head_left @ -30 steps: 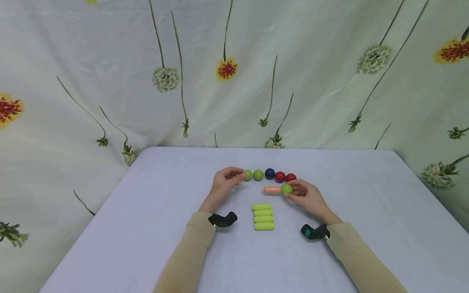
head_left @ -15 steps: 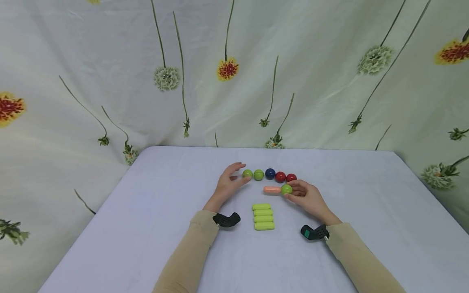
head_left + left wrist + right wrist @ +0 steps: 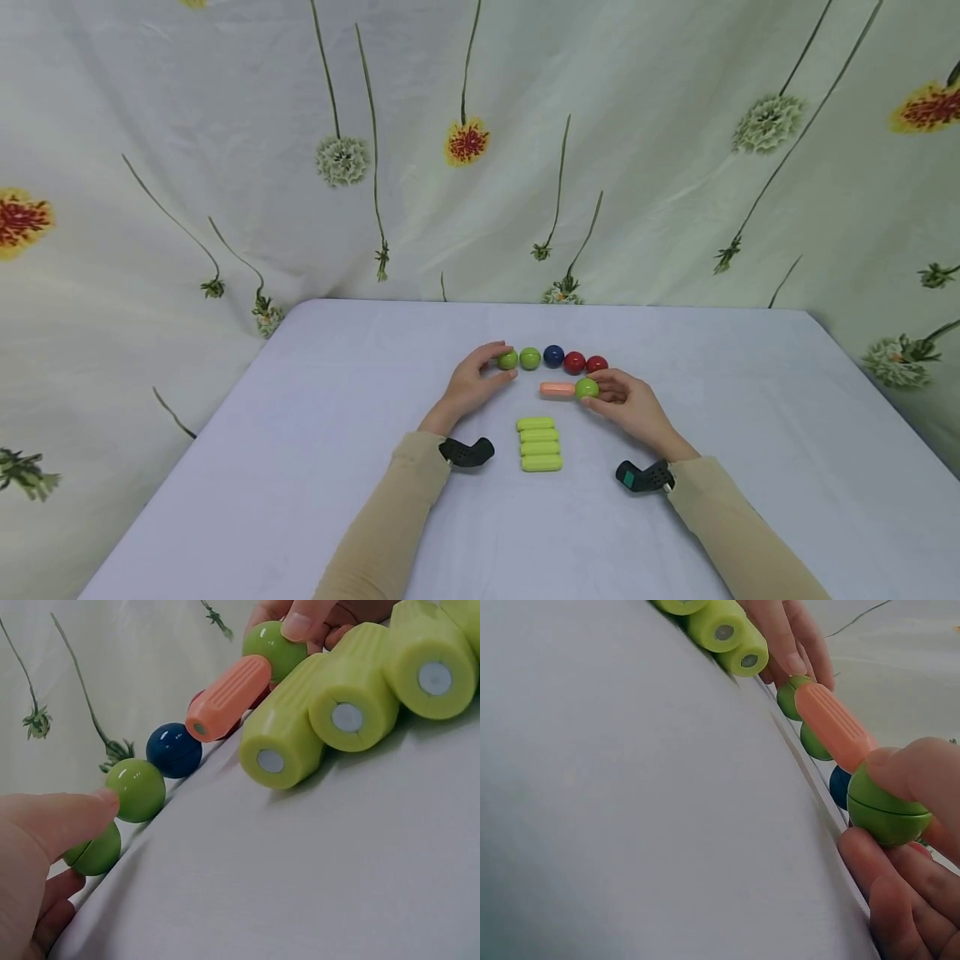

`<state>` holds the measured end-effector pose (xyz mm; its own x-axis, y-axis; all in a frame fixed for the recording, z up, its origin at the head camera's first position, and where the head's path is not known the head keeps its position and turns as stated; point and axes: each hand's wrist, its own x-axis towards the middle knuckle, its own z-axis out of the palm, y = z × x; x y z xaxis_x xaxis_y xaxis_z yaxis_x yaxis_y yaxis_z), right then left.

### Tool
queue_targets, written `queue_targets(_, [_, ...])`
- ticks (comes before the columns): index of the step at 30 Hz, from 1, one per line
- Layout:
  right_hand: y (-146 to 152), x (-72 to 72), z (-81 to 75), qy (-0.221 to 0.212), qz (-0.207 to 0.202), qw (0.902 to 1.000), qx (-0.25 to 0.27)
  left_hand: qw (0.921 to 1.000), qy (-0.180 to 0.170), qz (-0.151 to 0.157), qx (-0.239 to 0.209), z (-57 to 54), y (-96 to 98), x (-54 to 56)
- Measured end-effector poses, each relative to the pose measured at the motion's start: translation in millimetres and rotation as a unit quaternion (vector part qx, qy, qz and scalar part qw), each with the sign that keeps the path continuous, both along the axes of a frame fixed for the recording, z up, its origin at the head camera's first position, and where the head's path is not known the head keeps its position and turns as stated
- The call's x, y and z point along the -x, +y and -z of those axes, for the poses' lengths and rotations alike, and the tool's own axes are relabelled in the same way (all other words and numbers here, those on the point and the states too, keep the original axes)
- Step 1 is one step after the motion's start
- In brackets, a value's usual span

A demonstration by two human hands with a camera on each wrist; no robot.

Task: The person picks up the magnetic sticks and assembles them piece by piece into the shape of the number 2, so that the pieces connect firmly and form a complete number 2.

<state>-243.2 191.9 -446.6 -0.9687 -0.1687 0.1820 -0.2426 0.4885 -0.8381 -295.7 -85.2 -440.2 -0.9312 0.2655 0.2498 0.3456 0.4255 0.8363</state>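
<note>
In the head view my left hand [image 3: 474, 383] is at the left end of a row of balls. Its thumb and fingers hold the leftmost green ball [image 3: 507, 360], which the thumb partly covers in the left wrist view. With thumb and fingertips, my right hand [image 3: 626, 406] pinches another green ball [image 3: 889, 806]. From that ball an orange ribbed rod [image 3: 836, 726] sticks out to the left, its end against the ball. A second green ball [image 3: 529, 359], a dark blue ball [image 3: 553, 357] and two red balls [image 3: 574, 362] continue the row.
Several yellow-green rods [image 3: 540, 448] lie side by side on the white table [image 3: 300, 492], nearer the person; round grey ends show in the left wrist view. Behind the table hangs a flower-printed cloth [image 3: 637, 167]. Each wrist wears a black camera band [image 3: 467, 452].
My left hand has shifted slightly right; its fingers spread apart half a second ago, then came in around the leftmost green ball. My right hand stays put with its ball and orange rod.
</note>
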Motion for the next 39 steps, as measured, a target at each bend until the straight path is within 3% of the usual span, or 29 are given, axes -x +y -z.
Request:
queue_targets(8, [-0.2,-0.5,-0.8,-0.006,0.004,1.0,-0.002,0.9978,0.063,-0.023,0.007,5.3,1.0,2.6])
queue_targets(11, [-0.2,-0.4,-1.6,-0.007,0.001,1.0,-0.001,0.997,0.072,-0.028,0.008,5.8,1.3,3.4])
queue_targets(32, [-0.2,-1.2,-2.2,-0.005,-0.001,1.0,0.003,0.9968,0.06,-0.039,0.036,3.7,2.8,-2.7])
queue_targets(39, [0.6,-1.0,-1.2,-0.001,-0.002,1.0,0.004,0.9981,0.04,-0.047,-0.008,2.6,3.0,-4.3])
